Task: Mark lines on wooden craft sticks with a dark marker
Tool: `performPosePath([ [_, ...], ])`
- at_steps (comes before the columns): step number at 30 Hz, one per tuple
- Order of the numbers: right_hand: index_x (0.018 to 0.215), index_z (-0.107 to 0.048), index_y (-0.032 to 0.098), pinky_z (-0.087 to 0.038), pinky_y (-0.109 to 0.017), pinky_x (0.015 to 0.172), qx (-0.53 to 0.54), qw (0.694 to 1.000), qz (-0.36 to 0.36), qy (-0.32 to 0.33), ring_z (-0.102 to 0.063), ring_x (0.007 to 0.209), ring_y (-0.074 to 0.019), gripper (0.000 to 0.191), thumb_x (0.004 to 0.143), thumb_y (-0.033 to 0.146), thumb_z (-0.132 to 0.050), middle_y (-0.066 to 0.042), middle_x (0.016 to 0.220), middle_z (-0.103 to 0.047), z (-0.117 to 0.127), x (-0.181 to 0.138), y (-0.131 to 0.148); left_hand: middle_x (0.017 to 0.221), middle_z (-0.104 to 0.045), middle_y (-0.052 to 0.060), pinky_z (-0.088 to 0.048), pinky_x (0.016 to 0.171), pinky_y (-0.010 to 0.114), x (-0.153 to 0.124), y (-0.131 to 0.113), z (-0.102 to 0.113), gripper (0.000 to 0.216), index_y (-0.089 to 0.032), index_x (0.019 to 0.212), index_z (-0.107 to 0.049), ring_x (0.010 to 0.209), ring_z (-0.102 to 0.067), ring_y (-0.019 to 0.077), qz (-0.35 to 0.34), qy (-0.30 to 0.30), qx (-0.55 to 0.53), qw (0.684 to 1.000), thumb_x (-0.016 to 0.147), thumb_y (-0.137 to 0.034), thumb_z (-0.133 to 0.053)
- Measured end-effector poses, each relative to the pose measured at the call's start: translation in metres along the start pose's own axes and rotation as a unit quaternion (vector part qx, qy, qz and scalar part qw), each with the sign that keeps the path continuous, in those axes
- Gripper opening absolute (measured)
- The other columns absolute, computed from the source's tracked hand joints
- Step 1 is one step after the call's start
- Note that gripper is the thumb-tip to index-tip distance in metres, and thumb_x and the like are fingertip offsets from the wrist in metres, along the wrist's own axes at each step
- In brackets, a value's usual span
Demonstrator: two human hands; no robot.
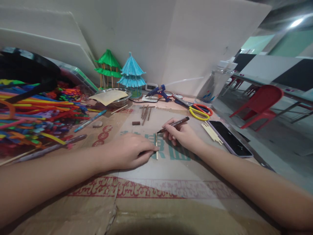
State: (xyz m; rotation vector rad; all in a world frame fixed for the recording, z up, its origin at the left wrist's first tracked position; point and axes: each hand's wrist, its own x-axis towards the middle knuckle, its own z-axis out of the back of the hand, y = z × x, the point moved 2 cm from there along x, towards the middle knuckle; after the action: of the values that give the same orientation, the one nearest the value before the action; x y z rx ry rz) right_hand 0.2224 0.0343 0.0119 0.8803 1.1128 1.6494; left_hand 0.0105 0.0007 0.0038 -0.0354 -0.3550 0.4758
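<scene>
My right hand [179, 132] is closed around a brown marker [180, 121]. The marker's tip touches the upper part of a short pale wooden stick [156, 153], which is brown there and bare lower down. With its fingertips, my left hand [137, 148] pins this stick against the printed cardboard sheet [137, 205]. Beyond my hands lie several brown sticks [145, 114] and the marker's brown cap [136, 123]. A bundle of uncoloured sticks [211, 133] rests to the right of my right hand.
A phone [230, 138], scissors [200, 111] and a plastic cup [212, 86] stand or lie on the right. Behind are a blue glue gun [157, 92], a metal bowl [126, 101], and blue [132, 73] and green [108, 67] model pavilions. Colourful pipe cleaners [44, 111] fill the left.
</scene>
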Motion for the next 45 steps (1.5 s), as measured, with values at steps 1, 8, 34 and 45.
performPosePath([
  [1, 0.088, -0.058, 0.018, -0.04, -0.018, 0.037, -0.001, 1.0, -0.001, 0.006, -0.047, 0.04, -0.0065, 0.019, 0.09, 0.036, -0.057, 0.002, 0.063, -0.063, -0.0003, -0.0004, 0.0006, 0.091, -0.074, 0.001, -0.046, 0.066, 0.026, 0.0, 0.0, 0.0001, 0.027, -0.026, 0.112, -0.07, 0.077, -0.068, 0.0168, 0.0, -0.001, -0.001, 1.0, 0.097, -0.026, -0.048],
  [8, 0.087, -0.057, 0.018, -0.039, -0.017, 0.037, -0.012, 1.0, -0.005, 0.015, -0.046, 0.04, -0.0063, 0.017, 0.091, 0.034, -0.056, 0.002, 0.06, -0.063, -0.0008, -0.0012, 0.0007, 0.092, -0.075, 0.001, -0.045, 0.066, 0.027, 0.0009, 0.0004, -0.0003, 0.027, -0.026, 0.113, -0.07, 0.077, -0.068, 0.0165, -0.001, -0.001, -0.003, 1.0, 0.097, -0.026, -0.048],
  [34, 0.088, -0.057, 0.017, -0.041, -0.018, 0.037, -0.016, 1.0, -0.003, 0.014, -0.048, 0.041, -0.0069, 0.015, 0.091, 0.032, -0.056, 0.001, 0.062, -0.064, -0.0012, -0.0003, 0.0016, 0.093, -0.075, 0.0, -0.045, 0.067, 0.028, 0.001, 0.0001, -0.0004, 0.027, -0.027, 0.112, -0.069, 0.079, -0.069, 0.0172, 0.004, 0.007, 0.0, 1.0, 0.097, -0.027, -0.047],
  [45, 0.09, -0.057, 0.017, -0.04, -0.018, 0.037, -0.012, 1.0, 0.003, 0.018, -0.048, 0.04, -0.0067, 0.018, 0.092, 0.035, -0.055, 0.001, 0.064, -0.064, -0.0004, 0.0009, -0.0005, 0.092, -0.074, 0.0, -0.045, 0.067, 0.027, 0.0008, 0.0, -0.0005, 0.026, -0.027, 0.112, -0.069, 0.078, -0.068, 0.0168, 0.011, 0.008, -0.002, 1.0, 0.098, -0.028, -0.047],
])
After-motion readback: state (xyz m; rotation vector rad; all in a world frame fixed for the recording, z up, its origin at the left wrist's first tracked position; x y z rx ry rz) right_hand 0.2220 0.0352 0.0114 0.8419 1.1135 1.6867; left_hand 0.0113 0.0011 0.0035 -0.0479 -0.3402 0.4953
